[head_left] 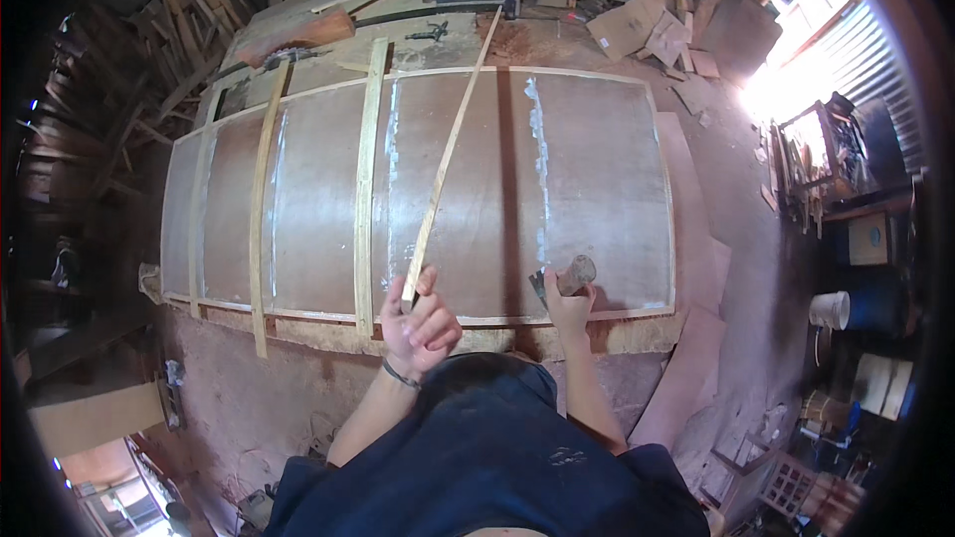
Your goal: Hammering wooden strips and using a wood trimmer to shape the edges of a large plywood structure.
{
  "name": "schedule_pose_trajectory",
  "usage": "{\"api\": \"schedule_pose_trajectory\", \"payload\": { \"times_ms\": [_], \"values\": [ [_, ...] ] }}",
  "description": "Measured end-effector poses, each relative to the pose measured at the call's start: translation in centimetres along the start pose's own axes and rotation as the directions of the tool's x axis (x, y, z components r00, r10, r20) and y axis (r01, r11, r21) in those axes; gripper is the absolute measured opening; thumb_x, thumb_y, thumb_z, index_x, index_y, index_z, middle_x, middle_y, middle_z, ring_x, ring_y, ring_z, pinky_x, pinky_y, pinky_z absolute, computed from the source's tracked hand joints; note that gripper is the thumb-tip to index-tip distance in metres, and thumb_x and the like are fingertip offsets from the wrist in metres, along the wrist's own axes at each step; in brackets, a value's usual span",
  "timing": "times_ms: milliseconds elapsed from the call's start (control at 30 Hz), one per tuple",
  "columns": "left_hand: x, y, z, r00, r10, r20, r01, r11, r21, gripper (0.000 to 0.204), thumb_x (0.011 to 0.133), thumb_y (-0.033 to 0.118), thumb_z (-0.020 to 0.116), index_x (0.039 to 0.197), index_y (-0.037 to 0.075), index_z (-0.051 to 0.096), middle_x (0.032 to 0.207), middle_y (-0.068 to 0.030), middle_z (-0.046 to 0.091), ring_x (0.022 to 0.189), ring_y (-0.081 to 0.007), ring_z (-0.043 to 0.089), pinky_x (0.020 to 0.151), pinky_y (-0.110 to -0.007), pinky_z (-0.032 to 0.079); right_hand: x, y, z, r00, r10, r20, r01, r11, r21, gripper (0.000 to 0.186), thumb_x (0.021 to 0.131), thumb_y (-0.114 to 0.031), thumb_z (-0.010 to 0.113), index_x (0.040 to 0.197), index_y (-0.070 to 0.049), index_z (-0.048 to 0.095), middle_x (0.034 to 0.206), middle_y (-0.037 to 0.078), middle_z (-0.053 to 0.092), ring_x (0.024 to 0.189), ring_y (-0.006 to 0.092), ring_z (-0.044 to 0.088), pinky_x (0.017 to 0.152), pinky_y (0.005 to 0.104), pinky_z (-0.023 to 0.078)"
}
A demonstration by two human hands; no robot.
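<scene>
My left hand (422, 330) is closed round the near end of a long, thin wooden strip (453, 144), pinched between thumb and fingers. The strip slants up and away to the right, above a large flat wooden panel (458, 239). Over the panel's near edge, my right hand (571, 310) grips a short, round-ended brownish object (576, 275); its exact kind is unclear. A small dark flat piece (538, 284) sticks out on the left side of that hand. White smears run in lines across the panel.
Several pale wooden battens (369, 179) lie crosswise over the panel's left half. Beyond it are a long clamp-like bar (438, 10) and cardboard pieces (632, 28). Wood offcuts (179, 30) crowd the far left; a white bucket (829, 311) stands at the right.
</scene>
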State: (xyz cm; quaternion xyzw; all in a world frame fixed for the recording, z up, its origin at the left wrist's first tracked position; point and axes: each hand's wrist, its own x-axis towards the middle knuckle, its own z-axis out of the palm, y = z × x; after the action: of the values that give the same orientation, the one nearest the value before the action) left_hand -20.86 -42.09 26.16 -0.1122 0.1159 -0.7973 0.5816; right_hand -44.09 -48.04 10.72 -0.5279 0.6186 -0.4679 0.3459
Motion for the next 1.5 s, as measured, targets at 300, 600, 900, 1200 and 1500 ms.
{"api": "schedule_pose_trajectory", "payload": {
  "times_ms": [300, 600, 900, 1200, 1500],
  "values": [
    [-5.4, 1.1, -7.4, 0.789, 0.197, -0.582, 0.561, 0.153, 0.813, 0.025, 0.099, 0.021, 0.056, 0.108, -0.002, 0.059, 0.095, -0.0076, 0.069, 0.089, -0.0167, 0.068, 0.085, -0.03, 0.052, 1.1, 0.9, 0.6, 0.966, 0.075, 0.249, -0.084, 0.996, 0.026, 0.022, 0.083, -0.022, 0.077, 0.086, -0.003, 0.068, 0.081, 0.004, 0.07, 0.074, 0.0122, 0.064, 0.069, 0.0294, 0.048],
    [-14.4, 2.1, -13.3, 0.678, 0.495, -0.543, 0.549, 0.149, 0.822, 0.036, 0.102, 0.028, 0.051, 0.123, 0.0, 0.054, 0.098, -0.0071, 0.07, 0.09, -0.012, 0.065, 0.081, -0.028, 0.053, 1.8, -0.3, 0.5, 0.848, 0.124, 0.516, -0.14, 0.99, -0.009, 0.026, 0.081, -0.026, 0.079, 0.082, -0.004, 0.066, 0.081, 0.006, 0.069, 0.074, 0.0235, 0.063, 0.072, 0.0348, 0.049],
    [-22.2, 11.3, -26.0, 0.369, 0.894, -0.254, 0.532, 0.021, 0.846, 0.063, 0.091, 0.035, 0.064, 0.137, -0.004, 0.046, 0.09, -0.0119, 0.066, 0.082, -0.0185, 0.065, 0.075, -0.032, 0.053, -3.0, -16.9, 6.8, 0.385, -0.557, 0.736, 0.729, 0.672, 0.127, 0.016, 0.072, -0.011, 0.082, 0.08, -0.008, 0.069, 0.087, 0.005, 0.066, 0.069, 0.024, 0.06, 0.067, 0.0349, 0.05],
    [-21.6, 17.9, -18.5, 0.516, 0.61, -0.602, 0.26, 0.558, 0.788, 0.048, 0.1, 0.039, 0.047, 0.132, 0.004, 0.05, 0.105, -0.015, 0.065, 0.099, -0.0245, 0.069, 0.059, -0.026, 0.048, -12.2, -18.9, 17.7, 0.083, -0.452, 0.888, 0.831, 0.524, 0.189, 0.022, 0.068, -0.006, 0.08, 0.087, -0.009, 0.069, 0.097, 0.005, 0.068, 0.082, 0.0252, 0.068, 0.071, 0.0342, 0.054],
    [-22.0, 19.8, -18.2, 0.617, 0.502, -0.606, 0.301, 0.561, 0.771, 0.047, 0.1, 0.031, 0.047, 0.134, 0.0, 0.045, 0.121, -0.0143, 0.058, 0.104, -0.0273, 0.067, 0.085, -0.04, 0.055, -18.9, -17.5, 18.8, 0.156, -0.413, 0.897, 0.849, 0.521, 0.093, 0.021, 0.065, -0.003, 0.071, 0.085, -0.01, 0.067, 0.104, 0.003, 0.068, 0.078, 0.0247, 0.059, 0.069, 0.0341, 0.049]
  ]
}}
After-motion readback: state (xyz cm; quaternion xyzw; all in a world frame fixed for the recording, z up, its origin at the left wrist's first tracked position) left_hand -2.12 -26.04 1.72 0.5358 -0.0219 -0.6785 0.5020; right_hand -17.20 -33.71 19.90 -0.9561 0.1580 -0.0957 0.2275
